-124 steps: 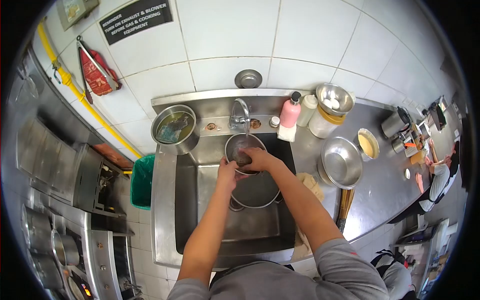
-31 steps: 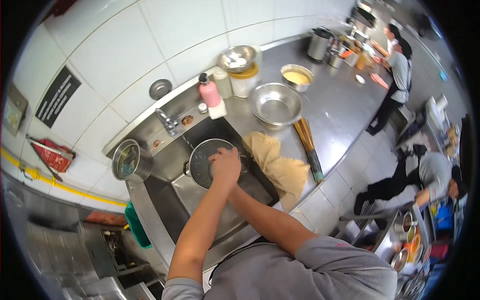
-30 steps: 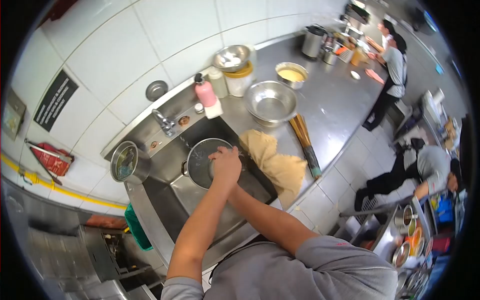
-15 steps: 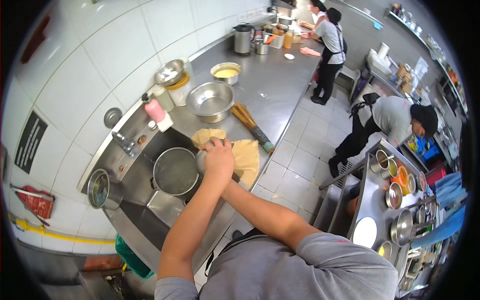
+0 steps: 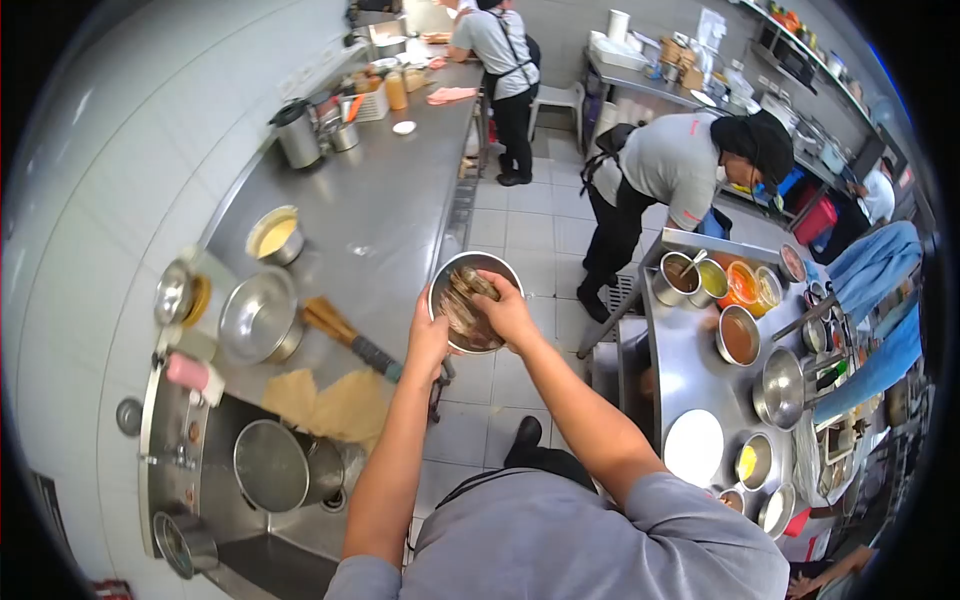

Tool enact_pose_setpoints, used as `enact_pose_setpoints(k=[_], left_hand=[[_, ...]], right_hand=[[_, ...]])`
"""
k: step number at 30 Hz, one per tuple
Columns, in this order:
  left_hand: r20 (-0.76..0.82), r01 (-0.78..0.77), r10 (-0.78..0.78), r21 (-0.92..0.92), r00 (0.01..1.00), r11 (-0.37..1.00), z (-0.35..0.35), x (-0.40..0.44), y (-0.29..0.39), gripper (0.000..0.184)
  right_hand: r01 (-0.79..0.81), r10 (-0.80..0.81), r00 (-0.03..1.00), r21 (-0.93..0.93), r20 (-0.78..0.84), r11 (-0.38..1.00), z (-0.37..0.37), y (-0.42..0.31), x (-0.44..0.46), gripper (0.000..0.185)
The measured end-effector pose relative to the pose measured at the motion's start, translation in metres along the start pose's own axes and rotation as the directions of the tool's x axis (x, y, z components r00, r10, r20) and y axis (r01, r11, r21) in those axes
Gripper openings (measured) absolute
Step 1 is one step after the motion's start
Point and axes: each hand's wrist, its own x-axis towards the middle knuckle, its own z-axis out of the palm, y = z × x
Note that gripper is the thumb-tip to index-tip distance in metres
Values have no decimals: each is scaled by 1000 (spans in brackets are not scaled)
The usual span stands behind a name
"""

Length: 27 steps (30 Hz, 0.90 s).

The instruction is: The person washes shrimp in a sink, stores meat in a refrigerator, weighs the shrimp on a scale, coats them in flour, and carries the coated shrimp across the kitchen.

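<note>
A round metal bowl is held up in front of me, over the floor beside the counter. Brownish-grey pieces, perhaps seafood, lie inside it. My left hand grips the bowl's left side. On the right side, my right hand curls over the rim, its thumb and fingers at the bowl and the pieces. Down to the left, a large pot stands in the sink. A tan cloth lies on the counter between sink and bowl.
Left, the counter bears a metal bowl, a brush-like bundle and a pot of yellow mixture. A co-worker bends near the right-hand table with sauce containers; another person stands at the far counter.
The view has swung right, away from the sink. The bowl has come from over the sink to above the floor, now with both hands on its sides and its contents in sight.
</note>
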Motion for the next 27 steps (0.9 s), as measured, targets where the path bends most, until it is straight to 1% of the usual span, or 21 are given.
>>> enact_pose_setpoints(k=[1, 2, 3, 5, 7, 8, 9, 11, 12, 13, 15, 16, 17, 18, 19, 21, 22, 23, 24, 26, 27], left_hand=[[35, 120, -117, -102, 993, 988, 18, 18, -19, 67], [98, 175, -160, -170, 982, 970, 33, 36, -38, 67], [112, 200, -183, -164, 977, 966, 50, 47, -52, 67], [180, 358, -318, -283, 931, 890, 82, 73, -71, 65], [191, 372, -326, -319, 926, 872, 107, 97, -92, 65], [198, 386, -337, -330, 920, 861, 117, 108, -100, 65], [205, 407, -355, -336, 912, 849, 127, 116, -103, 65], [214, 415, -362, -308, 907, 856, 142, 140, -107, 66], [187, 381, -337, -315, 923, 869, 149, 152, -108, 67], [162, 350, -313, -322, 936, 880, 155, 165, -110, 68], [194, 366, -320, -297, 927, 882, 159, 196, -116, 69], [195, 361, -314, -298, 929, 884, 160, 214, -121, 71], [197, 353, -305, -300, 932, 886, 164, 233, -126, 72], [154, 348, -313, -362, 937, 865, 171, 248, -124, 72], [177, 358, -314, -357, 933, 863, 172, 269, -129, 72], [155, 391, -359, -399, 920, 829, 168, 314, -139, 70], [151, 428, -403, -417, 903, 802, 169, 337, -138, 72], [157, 465, -444, -430, 882, 774, 172, 364, -136, 73], [183, 452, -415, -445, 891, 773, 172, 393, -142, 73], [239, 445, -377, -415, 895, 794, 182, 451, -138, 73], [255, 443, -368, -381, 894, 812, 190, 474, -127, 73]], right_hand=[[14, -14, 1000, -9, -19, 1000, -26, 7, 14, 42], [-8, 7, 999, -7, -41, 1000, -52, 15, 24, 42], [-31, 31, 999, -26, -16, 999, -77, 16, 34, 37], [-48, 48, 999, -51, -1, 998, -114, 12, 54, 33], [-124, 118, 989, 68, 89, 990, -141, 6, 74, 27], [-112, 110, 989, 20, 97, 993, -156, 0, 83, 22], [-117, 114, 990, 22, 88, 993, -170, 1, 94, 22], [-110, 103, 994, 194, 45, 975, -199, 6, 115, 20], [-111, 118, 993, 198, -22, 974, -209, 5, 124, 14], [-116, 128, 991, 204, -44, 972, -222, 5, 131, 14], [-196, 205, 978, 144, -50, 970, -245, 1, 142, 13], [-200, 209, 969, 80, -132, 976, -246, 2, 149, 19], [-206, 216, 965, 80, -151, 975, -253, 17, 158, 19], [-220, 229, 960, 71, -163, 973, -262, 41, 170, 24], [-228, 235, 955, 60, -179, 972, -267, 47, 182, 30], [-273, 294, 930, 119, -219, 954, -272, 65, 205, 45], [-376, 370, 894, 25, -252, 926, -281, 93, 221, 42], [-345, 315, 908, -65, -275, 937, -287, 117, 235, 34], [-428, 396, 884, -90, -251, 899, -297, 138, 250, 24], [-542, 516, 838, -158, -177, 826, -302, 123, 280, 21], [-494, 469, 869, -210, -161, 844, -305, 133, 295, 17]])
